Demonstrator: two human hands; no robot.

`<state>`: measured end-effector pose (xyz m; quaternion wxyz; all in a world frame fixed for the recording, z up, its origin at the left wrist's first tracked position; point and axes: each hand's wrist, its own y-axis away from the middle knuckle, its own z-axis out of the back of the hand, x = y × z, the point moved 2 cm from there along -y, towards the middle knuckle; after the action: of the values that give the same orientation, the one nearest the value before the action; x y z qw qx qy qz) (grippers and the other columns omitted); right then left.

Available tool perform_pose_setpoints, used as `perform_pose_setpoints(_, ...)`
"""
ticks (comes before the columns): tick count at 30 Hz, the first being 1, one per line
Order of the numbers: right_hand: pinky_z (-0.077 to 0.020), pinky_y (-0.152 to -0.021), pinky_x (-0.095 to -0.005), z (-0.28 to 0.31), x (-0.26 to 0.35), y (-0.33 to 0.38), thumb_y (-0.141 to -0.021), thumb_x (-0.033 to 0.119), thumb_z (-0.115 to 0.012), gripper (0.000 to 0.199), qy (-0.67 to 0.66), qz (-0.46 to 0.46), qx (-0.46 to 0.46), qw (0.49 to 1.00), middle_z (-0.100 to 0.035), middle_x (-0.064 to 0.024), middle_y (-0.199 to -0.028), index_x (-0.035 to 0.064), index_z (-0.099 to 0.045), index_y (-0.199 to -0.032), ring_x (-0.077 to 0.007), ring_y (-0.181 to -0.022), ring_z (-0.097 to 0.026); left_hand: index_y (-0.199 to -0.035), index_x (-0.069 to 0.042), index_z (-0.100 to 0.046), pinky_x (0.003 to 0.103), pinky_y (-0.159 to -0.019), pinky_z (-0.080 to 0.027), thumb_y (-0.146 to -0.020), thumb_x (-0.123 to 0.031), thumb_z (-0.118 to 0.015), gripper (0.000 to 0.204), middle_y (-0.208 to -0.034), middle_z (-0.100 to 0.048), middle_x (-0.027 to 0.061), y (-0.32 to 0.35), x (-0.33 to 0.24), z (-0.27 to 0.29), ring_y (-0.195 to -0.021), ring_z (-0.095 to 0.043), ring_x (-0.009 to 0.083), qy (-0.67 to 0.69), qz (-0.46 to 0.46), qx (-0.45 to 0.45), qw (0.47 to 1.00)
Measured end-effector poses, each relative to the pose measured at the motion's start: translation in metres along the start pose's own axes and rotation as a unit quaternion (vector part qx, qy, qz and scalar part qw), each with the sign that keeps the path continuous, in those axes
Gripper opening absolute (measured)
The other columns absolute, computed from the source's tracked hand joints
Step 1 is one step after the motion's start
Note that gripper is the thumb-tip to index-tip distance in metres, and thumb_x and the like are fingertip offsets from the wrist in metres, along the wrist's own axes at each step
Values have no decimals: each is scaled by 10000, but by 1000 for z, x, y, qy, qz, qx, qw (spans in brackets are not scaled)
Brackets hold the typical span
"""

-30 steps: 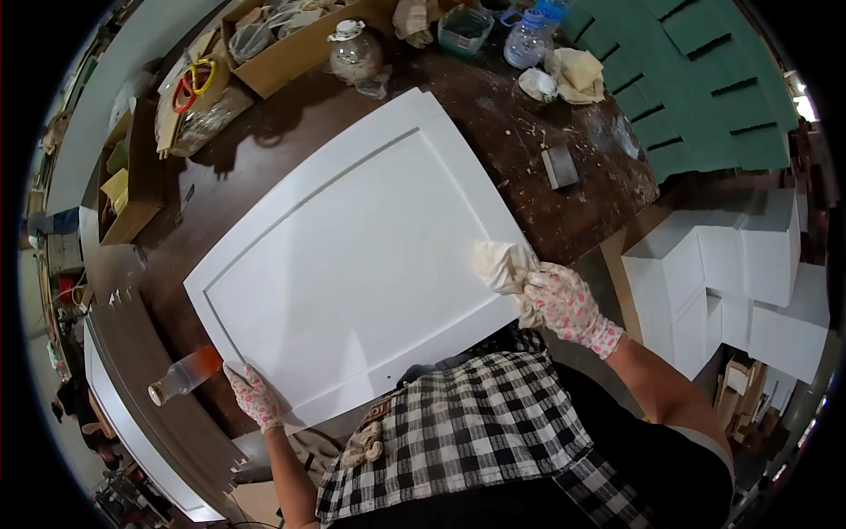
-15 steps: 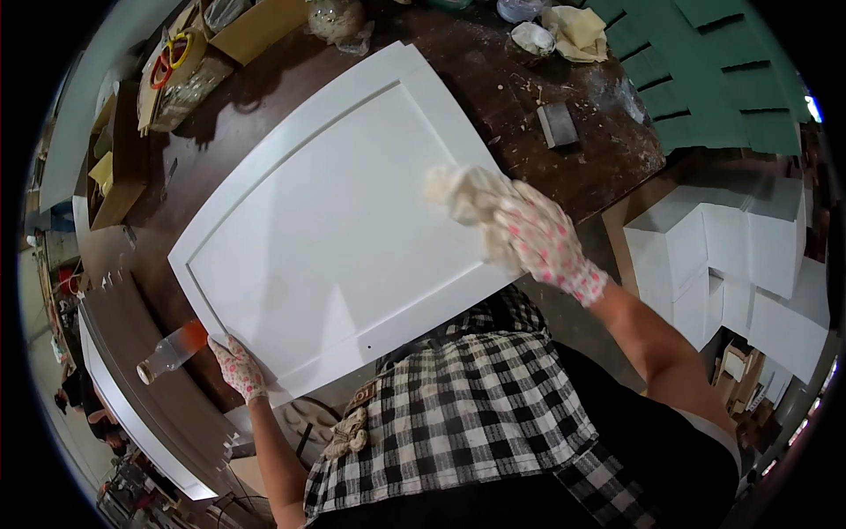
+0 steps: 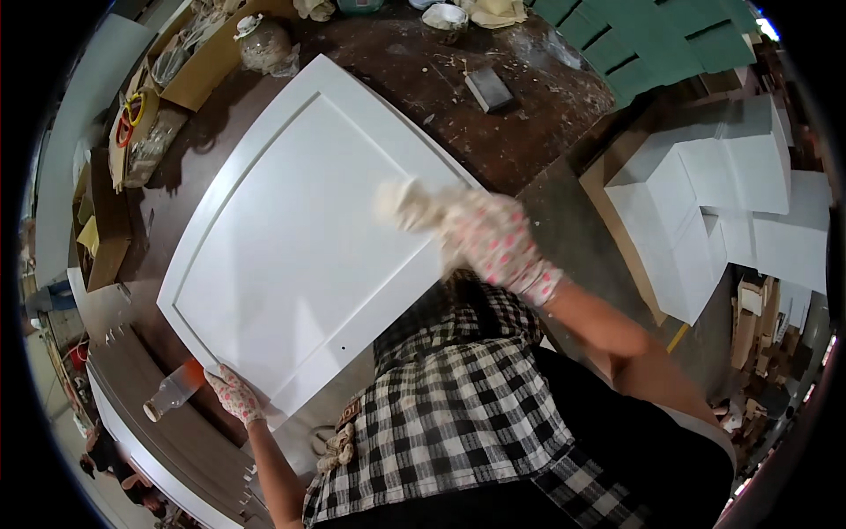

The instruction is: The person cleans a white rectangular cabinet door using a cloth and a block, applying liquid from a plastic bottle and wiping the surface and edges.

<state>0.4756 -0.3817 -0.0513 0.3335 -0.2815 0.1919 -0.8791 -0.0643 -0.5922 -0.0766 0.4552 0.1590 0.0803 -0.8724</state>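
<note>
Grey block (image 3: 487,88), cardboard box (image 3: 207,66), bottle (image 3: 174,390)

White door (image 3: 291,247) and rag (image 3: 407,206) on the bench

The door, a white panel with a recessed centre and raised frame, is lying flat and skewed across the middle-left of the frame, its lower corner overhanging the bench edge. The pale crumpled rag is sitting on its right edge, blurred, at centre frame.

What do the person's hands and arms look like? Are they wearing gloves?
Yes. Both the left hand and the right hand wear light knitted gloves speckled with pink dots, ending in a snug cuff at the wrist. Above the gloves the forearms are bare, with no sleeves showing. A black-and-white checked apron covers the front of the body.
</note>
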Motion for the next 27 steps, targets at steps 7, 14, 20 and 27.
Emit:
perform_pose_setpoints(7, -498, -921, -294, 58, -112, 65, -903, 40, -569, 283, -138, -351, -163, 912, -665, -109, -1127, 11, -620, -1180, -215, -1037, -643, -1462, 6, -310, 347, -1036, -388, -1002, -404, -457, 634, -1415, -465, 217, 6, -18, 2, -1254, -500, 324, 72, 52, 7, 996)
perform_pose_setpoints(14, -493, -872, -251, 25, -104, 56, -919, 60, -587, 241, -309, -394, -167, 849, -685, -81, -1077, 0, -654, -1143, -124, -980, -636, -1464, -14, -317, 364, -1080, -355, -975, -279, -541, 600, -1451, -418, 184, 11, -44, 5, -1317, -427, 303, 28, -79, -81, 993)
perform_pose_setpoints(20, -529, -757, -300, 52, -90, 8, -903, 208, -630, 215, -260, -353, -182, 880, -699, -72, -923, 51, -697, -1034, -155, -822, -663, -1450, -85, -339, 372, -1055, -392, -863, 98, -538, 646, -1485, -368, 122, 88, -223, -7, -1334, -410, 244, 312, -335, 64, 886)
perform_pose_setpoints(27, -425, -1022, -408, -1, 24, -74, -927, 387, -593, 447, -491, -150, 27, 858, -621, -172, -1132, 58, -593, -1230, -260, -1185, -531, -1517, -87, -210, 459, -1107, -324, -743, -281, -829, 1010, -1553, -222, 170, 176, -385, -39, -1421, -251, 337, 365, -508, 217, 750)
